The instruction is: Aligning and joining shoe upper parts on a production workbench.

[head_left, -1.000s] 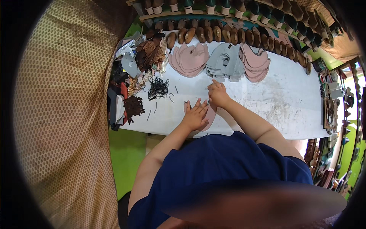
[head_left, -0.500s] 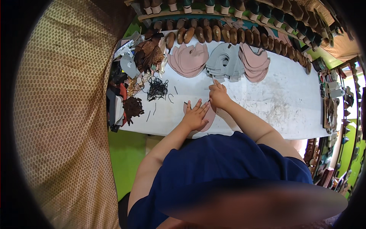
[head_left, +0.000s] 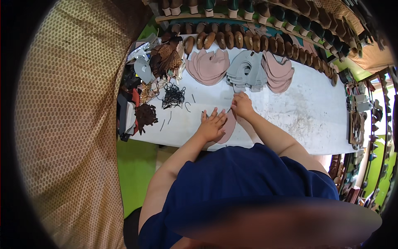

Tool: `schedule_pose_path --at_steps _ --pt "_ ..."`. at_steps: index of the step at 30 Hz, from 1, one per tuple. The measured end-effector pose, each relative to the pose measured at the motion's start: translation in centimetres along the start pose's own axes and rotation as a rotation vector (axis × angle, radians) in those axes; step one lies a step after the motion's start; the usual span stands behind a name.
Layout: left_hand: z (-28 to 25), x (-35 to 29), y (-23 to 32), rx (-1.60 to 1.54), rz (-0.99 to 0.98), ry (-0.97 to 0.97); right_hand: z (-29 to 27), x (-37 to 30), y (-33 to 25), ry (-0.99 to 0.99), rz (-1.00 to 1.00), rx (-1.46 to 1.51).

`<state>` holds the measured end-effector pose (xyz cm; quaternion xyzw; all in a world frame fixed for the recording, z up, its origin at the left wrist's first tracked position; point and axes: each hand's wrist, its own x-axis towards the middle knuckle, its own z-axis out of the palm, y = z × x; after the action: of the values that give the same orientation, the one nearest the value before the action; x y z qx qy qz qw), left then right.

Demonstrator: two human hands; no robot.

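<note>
A pink shoe-shaped cut piece (head_left: pixel 229 133) lies on the white table close to my body. My left hand (head_left: pixel 212 125) rests on it, palm down with the fingers spread. At the piece's far end my right hand (head_left: pixel 242 105) is closed in a pinch around a thin pen-like tool (head_left: pixel 234 89), mostly hidden by the fingers. Just beyond the right hand sits a stack of grey curved pieces (head_left: pixel 246 76). Fanned stacks of pink pieces (head_left: pixel 207 68) and more pink pieces (head_left: pixel 278 74) flank it.
Left on the white table (head_left: pixel 306 124) are a tangle of black cords (head_left: pixel 173 96), a dark brown bundle (head_left: pixel 146 116) and brown patterned strips (head_left: pixel 166 58). Brown shoe lasts (head_left: pixel 229 40) line the back edge, below a shelf of heeled shoes (head_left: pixel 263 14). A patterned curtain (head_left: pixel 74 124) hangs at left.
The view has shifted slightly. My right hand has moved a little at the far end of the pink piece, its fingers still pinched. My left hand stays spread on the piece.
</note>
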<state>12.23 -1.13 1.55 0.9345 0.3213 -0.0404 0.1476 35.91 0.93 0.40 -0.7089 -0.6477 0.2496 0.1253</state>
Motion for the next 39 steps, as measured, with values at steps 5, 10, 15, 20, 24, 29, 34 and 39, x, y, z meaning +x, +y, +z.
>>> schedule_pose_path --at_steps 5,10,15,20,24,29,34,39 --pt "-0.1 -4.3 -3.3 -0.078 -0.200 0.100 1.3 -2.2 2.7 0.236 -0.438 -0.146" --pt "2.1 -10.2 -7.3 -0.078 -0.429 0.217 1.4 -6.6 1.2 -0.032 -0.494 -0.395" --pt "1.5 -13.1 -7.3 -0.051 -0.500 0.001 2.5 -7.0 0.7 -0.079 -0.480 -0.425" --pt "0.2 -12.8 -6.6 -0.042 -0.514 -0.066 3.5 -8.0 0.3 -0.076 -0.475 -0.432" --pt "-0.1 -12.9 -7.0 0.025 -0.443 -0.082 3.9 -8.7 -0.8 0.003 -0.481 -0.474" --pt "-1.4 -12.4 -8.7 0.047 -0.386 -0.059 4.5 -9.9 -2.4 0.008 -0.546 -0.419" --pt "-0.6 -12.4 -9.8 0.038 -0.412 0.027 5.7 -9.8 -4.3 -0.130 -0.528 -0.485" --pt "0.6 -12.6 -10.5 -0.013 -0.461 0.164 5.7 -10.0 -6.8 -0.090 -0.506 -0.555"
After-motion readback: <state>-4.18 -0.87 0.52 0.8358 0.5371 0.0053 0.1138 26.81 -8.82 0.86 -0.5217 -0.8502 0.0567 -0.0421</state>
